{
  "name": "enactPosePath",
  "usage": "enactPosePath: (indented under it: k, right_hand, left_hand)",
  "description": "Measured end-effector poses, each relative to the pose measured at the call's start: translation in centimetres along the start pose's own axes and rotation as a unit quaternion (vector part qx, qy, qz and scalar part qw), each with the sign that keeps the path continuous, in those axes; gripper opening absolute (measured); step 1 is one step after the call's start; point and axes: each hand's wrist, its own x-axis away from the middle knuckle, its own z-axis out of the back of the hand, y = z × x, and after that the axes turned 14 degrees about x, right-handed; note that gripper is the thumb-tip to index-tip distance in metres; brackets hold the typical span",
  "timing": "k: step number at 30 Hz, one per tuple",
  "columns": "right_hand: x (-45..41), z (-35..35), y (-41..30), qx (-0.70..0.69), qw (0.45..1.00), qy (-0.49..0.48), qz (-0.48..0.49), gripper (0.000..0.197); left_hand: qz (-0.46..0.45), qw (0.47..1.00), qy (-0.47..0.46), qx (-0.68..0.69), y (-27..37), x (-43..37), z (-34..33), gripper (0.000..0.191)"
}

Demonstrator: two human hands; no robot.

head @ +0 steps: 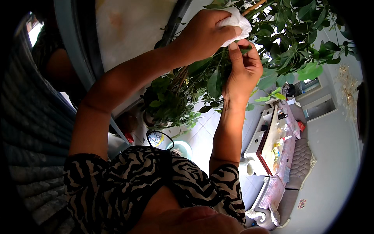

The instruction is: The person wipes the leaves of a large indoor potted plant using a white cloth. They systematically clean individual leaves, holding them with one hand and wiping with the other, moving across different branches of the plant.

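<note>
My left hand (pixel 209 33) grips a crumpled white cloth or paper wipe (pixel 238 22), pressing it with the thumb along its lower side. Just below, my right hand (pixel 244 65) pinches a green leaf (pixel 247 49) between thumb and fingers. The fingertips of both hands nearly meet at the wipe's lower edge. Around them spreads a tall leafy houseplant (pixel 280 52) with glossy oval leaves and a brown stem (pixel 253 7). Part of the wipe is hidden inside my left hand, and the pinched leaf is partly covered by my fingers.
Lower foliage (pixel 163 102) rises from a pot near the tiled floor (pixel 201 137). A pale green basin (pixel 184 149) stands below my chest. Dark curtains (pixel 35 146) hang at left. Rightward are a table (pixel 271 143) bearing objects, a white bin (pixel 248 167) and a tufted sofa (pixel 298 163).
</note>
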Motion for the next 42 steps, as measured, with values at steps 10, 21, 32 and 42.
enactPosePath:
  k: [10,21,32,42]
  right_hand:
    - [0.2,0.3,0.0,-0.067,0.998,-0.014,-0.002,0.014]
    - [0.2,0.3,0.0,0.041,0.998,0.004,0.052,0.013]
    - [1.3,-0.5,-0.5,0.039,0.999,-0.001,-0.02,0.032]
    - [1.6,-1.8,-0.1,-0.043,0.99,0.047,-0.128,0.021]
  left_hand:
    - [0.093,0.97,0.101,0.199,0.5,-1.0,1.1,0.023]
    - [0.025,0.996,-0.038,-0.076,0.4,1.2,0.6,0.025]
    - [0.023,0.972,0.186,0.143,-1.0,0.4,4.7,0.018]
    - [-0.003,0.983,0.175,0.046,-0.3,2.7,5.2,0.02]
